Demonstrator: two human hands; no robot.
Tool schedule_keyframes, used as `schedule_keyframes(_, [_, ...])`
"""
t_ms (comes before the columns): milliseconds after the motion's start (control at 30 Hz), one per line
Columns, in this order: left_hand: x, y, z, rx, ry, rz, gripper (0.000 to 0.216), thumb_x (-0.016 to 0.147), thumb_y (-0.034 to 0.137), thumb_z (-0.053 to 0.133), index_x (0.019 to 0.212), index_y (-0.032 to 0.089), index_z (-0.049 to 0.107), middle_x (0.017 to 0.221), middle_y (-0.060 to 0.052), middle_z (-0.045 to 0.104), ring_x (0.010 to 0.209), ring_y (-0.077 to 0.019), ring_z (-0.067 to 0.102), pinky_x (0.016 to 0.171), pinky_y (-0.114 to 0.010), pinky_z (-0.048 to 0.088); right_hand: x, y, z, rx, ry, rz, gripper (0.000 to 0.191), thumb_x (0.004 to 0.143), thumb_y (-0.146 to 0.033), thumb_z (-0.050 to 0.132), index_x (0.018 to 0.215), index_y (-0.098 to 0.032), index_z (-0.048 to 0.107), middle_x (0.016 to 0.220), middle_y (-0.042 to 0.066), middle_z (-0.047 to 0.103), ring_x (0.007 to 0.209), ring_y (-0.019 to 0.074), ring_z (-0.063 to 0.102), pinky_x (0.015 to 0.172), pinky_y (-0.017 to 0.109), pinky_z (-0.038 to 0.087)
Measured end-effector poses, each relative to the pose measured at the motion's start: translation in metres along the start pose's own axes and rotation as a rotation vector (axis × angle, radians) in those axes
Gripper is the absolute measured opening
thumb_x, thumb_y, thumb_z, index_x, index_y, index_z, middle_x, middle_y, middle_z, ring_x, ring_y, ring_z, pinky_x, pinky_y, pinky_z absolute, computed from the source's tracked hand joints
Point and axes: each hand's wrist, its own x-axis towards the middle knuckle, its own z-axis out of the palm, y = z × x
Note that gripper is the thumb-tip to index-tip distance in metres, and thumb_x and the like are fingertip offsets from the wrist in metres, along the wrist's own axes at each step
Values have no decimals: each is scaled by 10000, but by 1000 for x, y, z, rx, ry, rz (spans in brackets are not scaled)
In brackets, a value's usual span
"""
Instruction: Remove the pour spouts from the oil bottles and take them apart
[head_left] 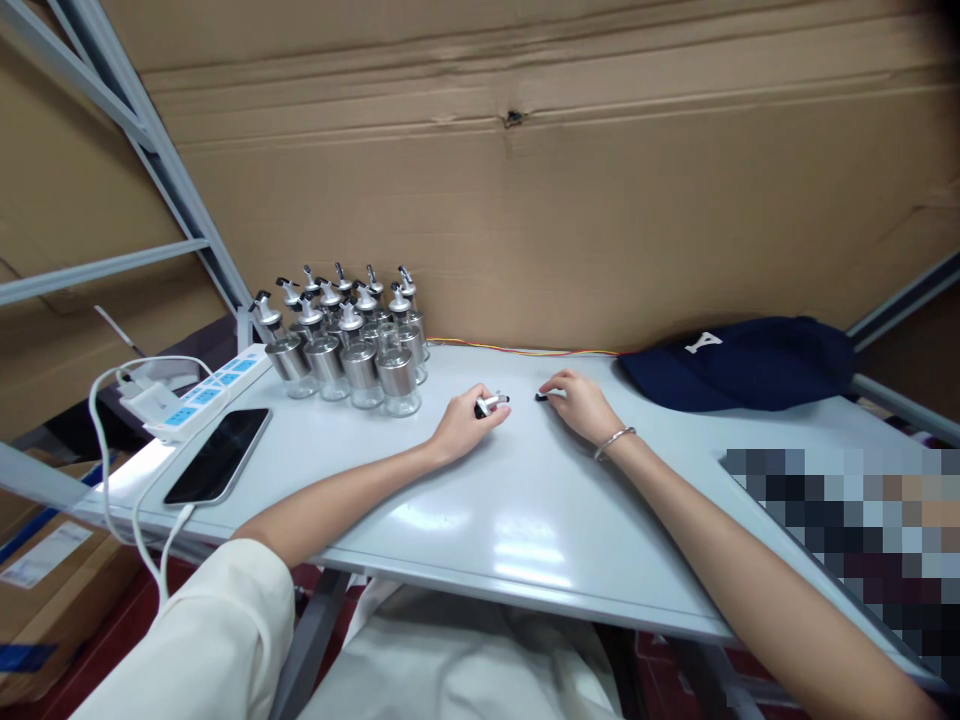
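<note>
My left hand point(466, 424) is closed around a silver and black pour spout point(491, 404), which points to the right just above the table. A short gap separates it from my right hand point(581, 405), whose fingertips pinch a small black cap point(541, 397). A bracelet is on my right wrist. To the left of my hands stand several glass bottles point(361, 375) with steel sleeves, grouped upright. Most carry silver and black spouts. The front right bottle point(398, 378) appears to have a bare glass neck.
On the table's point(450, 520) left lie a phone point(217, 457) with a white cable and a white power strip point(214, 395). A navy cap point(735, 365) lies at the back right. Cardboard point(525, 220) walls the rear, with thin wires point(517, 349) along its foot. A pixelated patch covers the right side.
</note>
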Motion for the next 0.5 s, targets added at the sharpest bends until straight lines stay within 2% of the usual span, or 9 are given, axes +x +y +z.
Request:
schedule_keyframes(167, [0, -1, 0, -11, 2, 5, 275, 767, 401, 586, 707, 179, 437, 609, 60, 439, 581, -89, 393, 591, -213, 302, 0, 2, 1, -80, -51, -72, 245, 797, -67, 490, 850, -135, 719, 913, 95, 678, 818, 191, 630, 811, 268, 455])
schedule_keyframes(333, [0, -2, 1, -24, -17, -6, 311, 767, 444, 589, 709, 180, 434, 618, 60, 438, 594, -92, 390, 598, -216, 306, 1, 5, 9, -109, -57, -128, 287, 839, -117, 450, 992, -115, 693, 1039, 147, 656, 975, 246, 598, 908, 334, 433])
schedule_keyframes(500, [2, -3, 1, -36, -54, -21, 320, 762, 458, 594, 729, 182, 437, 636, 59, 451, 603, -92, 393, 606, -217, 309, 1, 10, 15, -108, -53, -139, 337, 848, -137, 439, 1131, -105, 620, 1145, 167, 631, 1077, 284, 551, 936, 400, 421])
